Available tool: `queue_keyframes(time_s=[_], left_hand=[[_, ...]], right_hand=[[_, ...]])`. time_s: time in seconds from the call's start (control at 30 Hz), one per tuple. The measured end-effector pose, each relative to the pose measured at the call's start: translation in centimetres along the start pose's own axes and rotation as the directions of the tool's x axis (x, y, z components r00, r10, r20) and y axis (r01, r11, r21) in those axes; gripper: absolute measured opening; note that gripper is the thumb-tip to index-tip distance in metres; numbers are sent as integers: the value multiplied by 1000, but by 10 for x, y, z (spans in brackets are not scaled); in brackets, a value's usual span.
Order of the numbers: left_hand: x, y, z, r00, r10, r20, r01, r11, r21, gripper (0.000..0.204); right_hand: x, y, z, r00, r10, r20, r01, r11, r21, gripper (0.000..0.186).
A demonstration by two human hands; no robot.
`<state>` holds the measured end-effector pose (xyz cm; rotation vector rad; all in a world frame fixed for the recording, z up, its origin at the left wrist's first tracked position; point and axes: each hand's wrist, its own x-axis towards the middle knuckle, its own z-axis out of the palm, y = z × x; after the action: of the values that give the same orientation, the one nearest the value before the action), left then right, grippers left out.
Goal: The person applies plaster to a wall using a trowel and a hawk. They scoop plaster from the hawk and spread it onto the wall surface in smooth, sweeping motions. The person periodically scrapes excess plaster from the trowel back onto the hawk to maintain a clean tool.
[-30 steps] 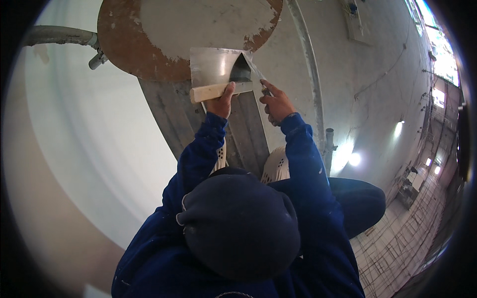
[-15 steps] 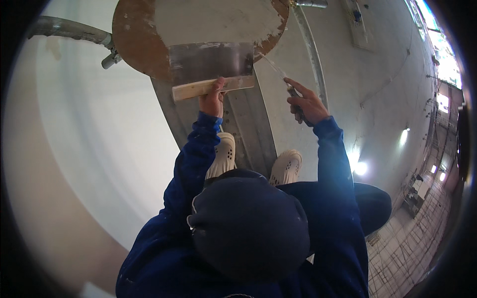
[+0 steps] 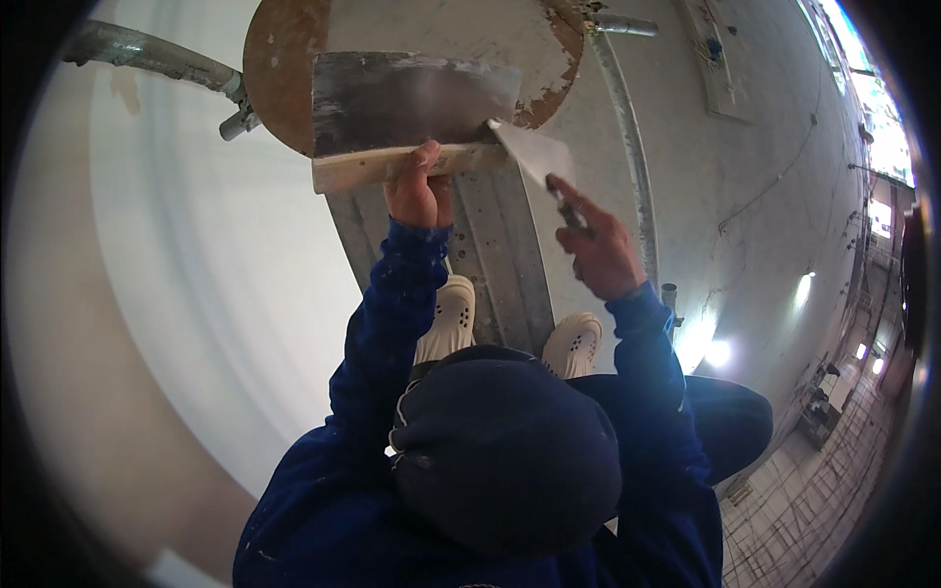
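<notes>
My left hand [image 3: 420,191] is closed round the wooden handle of a wide plastering blade [image 3: 402,103], thumb on top. Its grey metal face is turned up and carries pale smears along its edges. In my right hand [image 3: 603,245] is a putty knife [image 3: 537,155], gripped by its dark handle with the forefinger stretched along it. One corner of the knife's blade meets or lies just over the right end of the wide blade. Past both tools sits a round brown board [image 3: 284,69], largely coated with pale plaster [image 3: 431,24].
Below my hands runs a grey metal scaffold plank [image 3: 500,255], with my light clogs [image 3: 451,318] on or beside it. Scaffold tubes [image 3: 157,54] stand on the left and right [image 3: 627,137]. A smooth white wall [image 3: 216,294] rises on the left.
The putty knife has swung left and turned its flat side into view, its tip now at the wide blade's right end. The wide blade has shifted slightly left and up.
</notes>
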<state>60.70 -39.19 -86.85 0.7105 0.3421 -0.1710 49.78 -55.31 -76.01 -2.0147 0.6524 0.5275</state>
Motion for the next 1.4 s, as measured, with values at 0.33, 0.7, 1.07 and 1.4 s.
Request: queue_keyframes(time_s=[0.33, 0.7, 1.07, 1.4], left_hand=[[-8, 6, 18, 995, -82, -58, 85, 995, 60, 19], [-18, 14, 4, 985, -168, -30, 170, 958, 229, 21], [-19, 22, 17, 991, -132, 24, 108, 893, 437, 14], [-17, 8, 14, 927, -347, 145, 211, 799, 562, 18]], right_hand=[[-4, 0, 5, 994, 8, -105, -9, 1000, -8, 61], [-6, -14, -21, 970, -223, -93, 194, 948, -254, 62], [-16, -5, -43, 978, -193, -78, 168, 953, -253, 63], [-40, 15, -44, 989, -112, -92, 82, 956, -282, 63]])
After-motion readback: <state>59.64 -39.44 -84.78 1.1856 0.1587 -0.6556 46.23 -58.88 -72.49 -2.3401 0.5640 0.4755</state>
